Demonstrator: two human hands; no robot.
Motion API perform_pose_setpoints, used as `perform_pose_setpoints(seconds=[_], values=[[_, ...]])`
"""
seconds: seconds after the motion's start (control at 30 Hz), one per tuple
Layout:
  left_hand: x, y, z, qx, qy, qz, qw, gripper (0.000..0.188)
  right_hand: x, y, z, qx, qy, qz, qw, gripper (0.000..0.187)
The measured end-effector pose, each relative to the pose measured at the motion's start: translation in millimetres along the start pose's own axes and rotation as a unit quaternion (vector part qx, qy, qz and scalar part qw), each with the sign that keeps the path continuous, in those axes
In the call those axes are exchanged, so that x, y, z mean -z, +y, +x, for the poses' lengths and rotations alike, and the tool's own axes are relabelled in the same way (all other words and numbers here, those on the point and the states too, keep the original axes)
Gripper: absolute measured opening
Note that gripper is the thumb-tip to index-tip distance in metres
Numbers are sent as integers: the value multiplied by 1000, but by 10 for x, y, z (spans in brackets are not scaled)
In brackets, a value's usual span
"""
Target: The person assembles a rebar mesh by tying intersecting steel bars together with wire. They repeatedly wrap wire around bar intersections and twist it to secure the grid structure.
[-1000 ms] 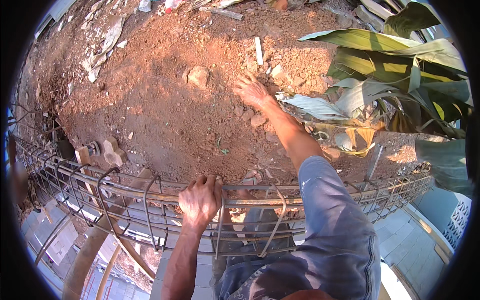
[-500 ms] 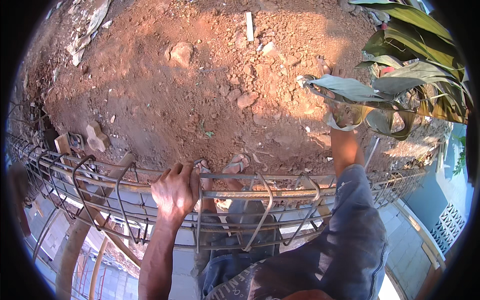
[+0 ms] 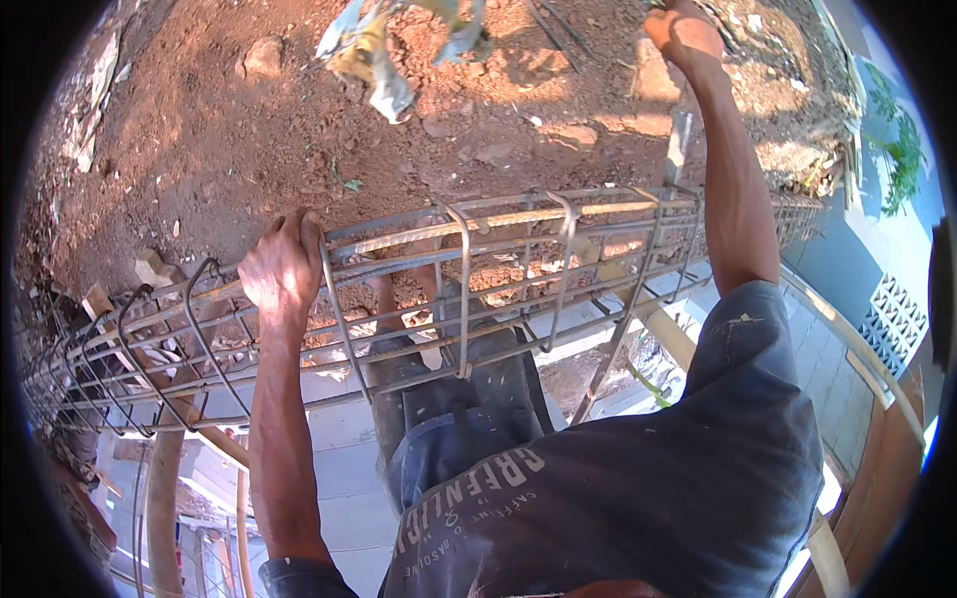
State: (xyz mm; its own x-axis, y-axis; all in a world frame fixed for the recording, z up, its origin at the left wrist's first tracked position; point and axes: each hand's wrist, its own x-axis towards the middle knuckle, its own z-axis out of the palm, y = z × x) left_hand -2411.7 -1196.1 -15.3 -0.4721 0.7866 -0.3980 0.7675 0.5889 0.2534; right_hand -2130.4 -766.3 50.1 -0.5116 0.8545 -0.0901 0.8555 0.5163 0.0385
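The fingers of the left hand (image 3: 282, 267) are curled over the top bar of a long rebar cage (image 3: 498, 269), which is gripped firmly at its upper edge where one bent steel loop crosses it. The cage is seen lying on its side along the edge of the red dirt ground (image 3: 229, 149), running from the lower left of the view up toward the right, with its long rusty bars tied inside a row of rectangular loops. The right hand (image 3: 683, 32) is stretched far out over the dirt at the top of the view; whether its fingers are closed on anything cannot be told, since only the back of the hand is shown. The right arm is crossed over the cage near an upright steel bar (image 3: 678, 149). A clump of dry leaves (image 3: 384, 60) is seen on the dirt beyond the cage, with loose stones (image 3: 261, 58) scattered about. Below the cage, the person's jeans (image 3: 449, 429) and dark shirt (image 3: 678, 478) are visible, and a pale blue wall (image 3: 877, 259) is seen at right.
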Motion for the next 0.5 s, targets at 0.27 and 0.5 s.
perform_pose_setpoints(seconds=[0.27,0.5], values=[[-89,-86,-96,-106,219,-172,955,28,613,-995,-3156,-72,-73,419,902,31],[859,1076,-1736,-245,-229,-268,903,25,637,-2029,-4714,-36,-219,438,871,32]])
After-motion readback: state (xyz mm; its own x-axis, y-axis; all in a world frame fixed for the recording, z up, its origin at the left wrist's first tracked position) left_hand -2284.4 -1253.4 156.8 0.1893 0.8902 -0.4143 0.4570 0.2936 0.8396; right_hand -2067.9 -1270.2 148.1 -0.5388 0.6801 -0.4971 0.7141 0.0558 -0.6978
